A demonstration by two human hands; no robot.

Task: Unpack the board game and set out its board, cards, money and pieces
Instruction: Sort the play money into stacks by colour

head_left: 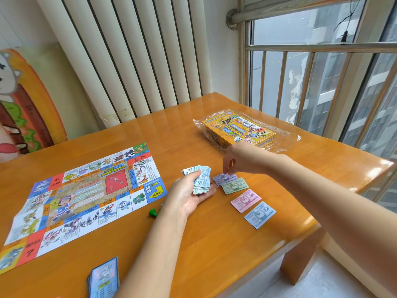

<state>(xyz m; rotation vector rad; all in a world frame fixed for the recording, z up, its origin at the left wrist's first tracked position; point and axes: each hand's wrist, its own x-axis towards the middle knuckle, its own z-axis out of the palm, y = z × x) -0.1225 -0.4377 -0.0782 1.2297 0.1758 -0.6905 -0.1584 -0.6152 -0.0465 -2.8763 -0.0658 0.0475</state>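
Fingers (pixel 225 166) of right hand (pixel 233 157): curled downward, tips at or just over purple note (pixel 231 177); gripping it or merely above it, cannot tell.

Fingers (pixel 209 191) of left hand (pixel 187 197): palm up, thumb clamping fanned wad of money (pixel 202 179), just left of the right fingers.

Sorted notes: four kinds, flat on surface (pixel 214 244), in a row running from under the right fingers back toward the person: purple, green note (pixel 235 185), pink note (pixel 246 200), blue note (pixel 260 214). Long axes roughly parallel, slanting up to the right. Purple and green overlapping.

Governing relation, as judged: wad immediately beside right fingers, right hand nearer both wad and row; next note probably lifted from wad onto matching pile.

Legible writing: "1000" on pink, "500" on blue and on the wad's top note; green's figure blurred. Board (pixel 86 196), unfolded well left of left fingers: "2000", "起点", question marks. Box (pixel 238 130), in clear wrapper beyond right fingers: lettering unreadable.

Also present: card deck (pixel 104 278) at near edge; green piece (pixel 152 211) just beside left wrist.
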